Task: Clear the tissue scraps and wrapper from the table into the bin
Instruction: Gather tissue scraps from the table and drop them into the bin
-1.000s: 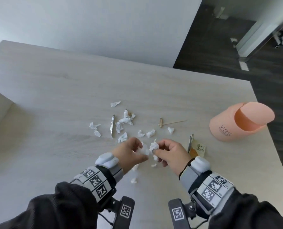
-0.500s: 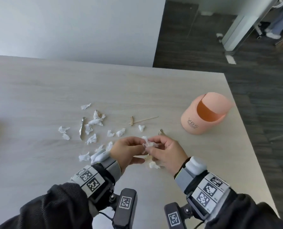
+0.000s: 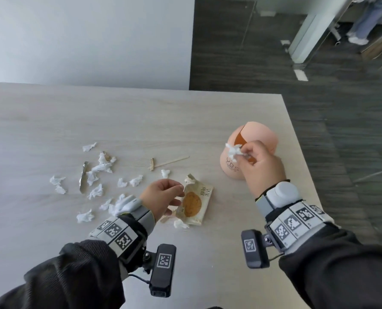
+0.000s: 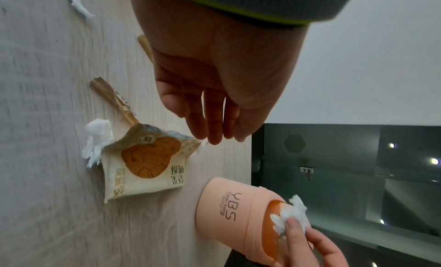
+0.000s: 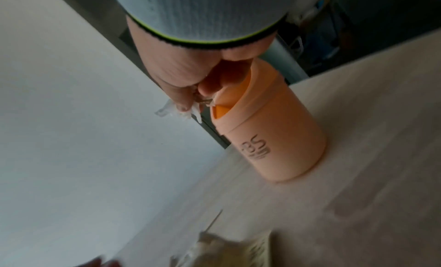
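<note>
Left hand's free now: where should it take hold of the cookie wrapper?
Probably pinch the wrapper's torn, crumpled end, which lifts slightly off the table beside the left hand. Come from above with thumb and fingers; the rest seems to lie flat, offering little edge.

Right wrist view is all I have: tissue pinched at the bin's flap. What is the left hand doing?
Observer: The left hand hangs open, its fingertips near the wrapper's torn end, gripping nothing.
Operator: Where does the wrapper lie?
Observer: The wrapper lies flat on the table, between the left hand and the bin.
Operator: Much tissue left?
Observer: Many tissue scraps lie scattered on the left hand's far side from the bin.
</note>
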